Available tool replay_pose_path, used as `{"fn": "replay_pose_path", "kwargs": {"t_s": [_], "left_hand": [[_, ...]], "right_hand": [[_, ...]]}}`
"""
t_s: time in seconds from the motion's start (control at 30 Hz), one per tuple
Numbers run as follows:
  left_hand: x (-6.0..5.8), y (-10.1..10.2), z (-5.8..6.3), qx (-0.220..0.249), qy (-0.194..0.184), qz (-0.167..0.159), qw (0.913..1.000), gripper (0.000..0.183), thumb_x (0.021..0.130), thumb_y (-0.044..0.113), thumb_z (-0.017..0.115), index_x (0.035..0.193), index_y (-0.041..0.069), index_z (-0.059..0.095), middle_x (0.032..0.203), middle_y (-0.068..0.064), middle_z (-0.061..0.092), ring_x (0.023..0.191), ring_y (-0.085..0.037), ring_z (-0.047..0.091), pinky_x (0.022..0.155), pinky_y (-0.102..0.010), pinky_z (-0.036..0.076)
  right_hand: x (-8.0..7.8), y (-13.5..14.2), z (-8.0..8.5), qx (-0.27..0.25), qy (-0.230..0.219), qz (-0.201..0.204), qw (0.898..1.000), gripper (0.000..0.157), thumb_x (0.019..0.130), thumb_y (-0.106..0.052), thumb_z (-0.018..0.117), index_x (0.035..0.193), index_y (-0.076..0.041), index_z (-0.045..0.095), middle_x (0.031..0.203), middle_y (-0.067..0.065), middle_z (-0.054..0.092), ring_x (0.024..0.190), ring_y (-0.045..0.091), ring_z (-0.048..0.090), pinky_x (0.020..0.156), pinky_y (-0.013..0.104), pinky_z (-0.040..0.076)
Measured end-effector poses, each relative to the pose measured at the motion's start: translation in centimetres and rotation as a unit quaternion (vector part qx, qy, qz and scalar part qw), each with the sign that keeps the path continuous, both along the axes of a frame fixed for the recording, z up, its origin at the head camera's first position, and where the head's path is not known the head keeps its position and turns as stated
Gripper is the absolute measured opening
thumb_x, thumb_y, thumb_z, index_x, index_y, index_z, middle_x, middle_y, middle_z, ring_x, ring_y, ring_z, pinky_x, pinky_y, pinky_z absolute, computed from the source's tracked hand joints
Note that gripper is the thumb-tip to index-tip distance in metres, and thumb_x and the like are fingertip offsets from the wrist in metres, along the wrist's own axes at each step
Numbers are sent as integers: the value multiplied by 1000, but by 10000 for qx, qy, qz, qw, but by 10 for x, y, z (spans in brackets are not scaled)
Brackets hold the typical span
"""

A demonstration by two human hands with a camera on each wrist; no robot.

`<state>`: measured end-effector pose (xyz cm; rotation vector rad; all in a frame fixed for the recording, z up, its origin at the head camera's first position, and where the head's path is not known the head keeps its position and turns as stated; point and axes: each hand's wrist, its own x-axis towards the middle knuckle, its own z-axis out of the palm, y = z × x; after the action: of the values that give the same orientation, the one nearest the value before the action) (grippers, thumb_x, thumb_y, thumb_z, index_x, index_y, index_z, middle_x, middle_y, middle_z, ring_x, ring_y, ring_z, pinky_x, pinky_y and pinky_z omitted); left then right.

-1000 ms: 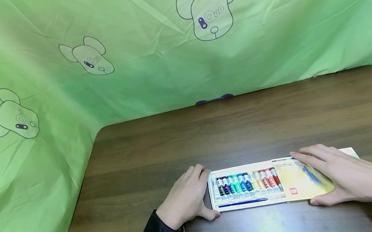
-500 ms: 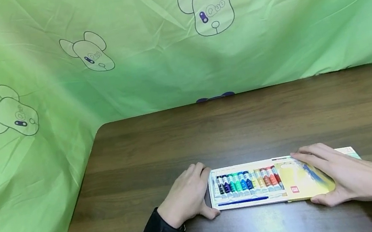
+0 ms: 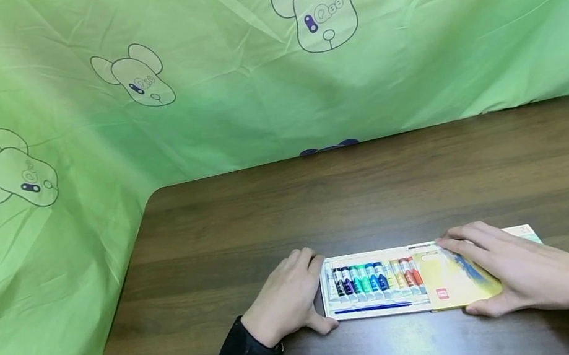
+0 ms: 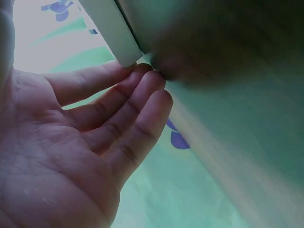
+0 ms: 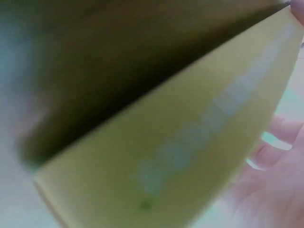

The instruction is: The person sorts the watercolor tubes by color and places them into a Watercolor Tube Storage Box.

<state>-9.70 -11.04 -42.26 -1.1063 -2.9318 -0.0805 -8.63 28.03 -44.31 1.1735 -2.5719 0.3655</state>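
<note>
In the head view a white tray (image 3: 365, 255) of paint tubes (image 3: 371, 278) lies near the table's front, partly inside a yellow paint-box sleeve (image 3: 437, 277). Several tubes in dark, green, blue, yellow and red show, with a blue-handled paintbrush (image 3: 374, 308) below them. My left hand (image 3: 285, 303) holds the tray's left end, thumb at the near corner and fingers at the far one. My right hand (image 3: 514, 268) grips the sleeve across its width, thumb on the near edge. The right wrist view shows the sleeve's yellow side (image 5: 190, 128) close up. The sleeve hides the tray's right part.
A brown wooden table (image 3: 323, 208) reaches back to a green cloth (image 3: 228, 111) printed with bear-like heads. The cloth hangs behind the table and along its left side.
My right hand has moved slightly left with the sleeve, which covers one more red tube at the right of the row. My left hand stays at the tray's end.
</note>
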Motion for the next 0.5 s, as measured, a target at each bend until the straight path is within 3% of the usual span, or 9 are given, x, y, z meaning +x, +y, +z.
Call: {"fn": "replay_pose_path", "kwargs": {"t_s": [0.1,0.33,0.5], "left_hand": [[-1,0,0,-25,18,-30,10000,96,61,66,91,131,6,64,120,-3,65,107,-17,59,97,-30,55],[-3,2,1,-97,16,-71,9999,96,62,71,88,131,7,66,122,-2,65,107,-16,59,96,-30,55],[-4,2,2,-91,119,-78,9999,97,60,72,89,129,8,67,121,-2,66,105,-16,60,94,-30,56]], "right_hand": [[-1,-6,1,4,-3,29,10000,96,69,-71,87,139,-11,63,134,-4,61,120,10,52,110,7,22],[-1,-21,5,231,76,-154,9996,98,69,-78,82,138,-11,64,133,-3,64,117,16,59,99,31,37],[-4,-33,8,323,71,-128,9994,97,70,-79,80,136,-9,64,130,0,65,117,18,61,94,41,47]]}}
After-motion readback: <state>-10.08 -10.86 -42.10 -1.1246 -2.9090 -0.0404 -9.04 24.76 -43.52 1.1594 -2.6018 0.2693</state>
